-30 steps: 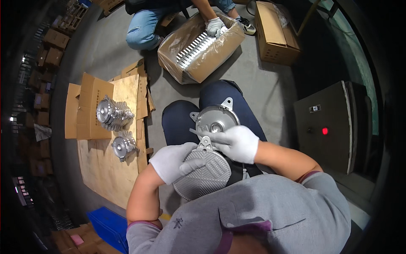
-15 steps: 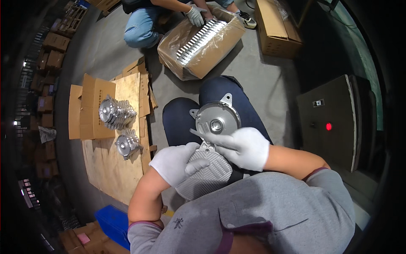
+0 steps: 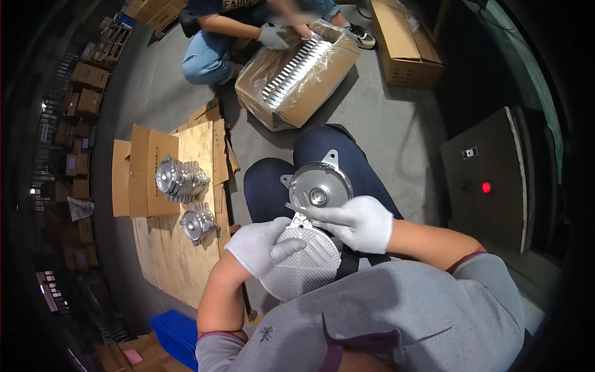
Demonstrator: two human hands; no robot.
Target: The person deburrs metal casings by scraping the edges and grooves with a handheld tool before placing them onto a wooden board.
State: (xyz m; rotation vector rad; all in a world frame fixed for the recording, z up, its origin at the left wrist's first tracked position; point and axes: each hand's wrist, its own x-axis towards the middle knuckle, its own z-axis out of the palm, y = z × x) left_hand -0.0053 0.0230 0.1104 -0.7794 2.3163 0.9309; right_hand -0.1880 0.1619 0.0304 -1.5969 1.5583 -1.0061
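My white-gloved left hand is closed on the edge of a round silver metal casting with a ribbed face, its thumb lying over the ribs. My gloved right hand pinches a thin grey flat tool, whose tip reaches over the lug at the casting's upper end. The fingers hide most of this tool, so its exact kind does not show. Beyond the hands, a second round casting with a raised centre ring and two eared lugs rests on my thighs.
Left, a plywood board bears two stacks of castings beside an open carton. Ahead, a co-worker's gloved hand is at a plastic-lined box of metal parts. A grey cabinet with a red light stands right.
The view has shifted slightly, so the scene sits lower. My right hand and the thin tool have moved slightly against the casting's lug. The co-worker's gloved hand has shifted left at the box.
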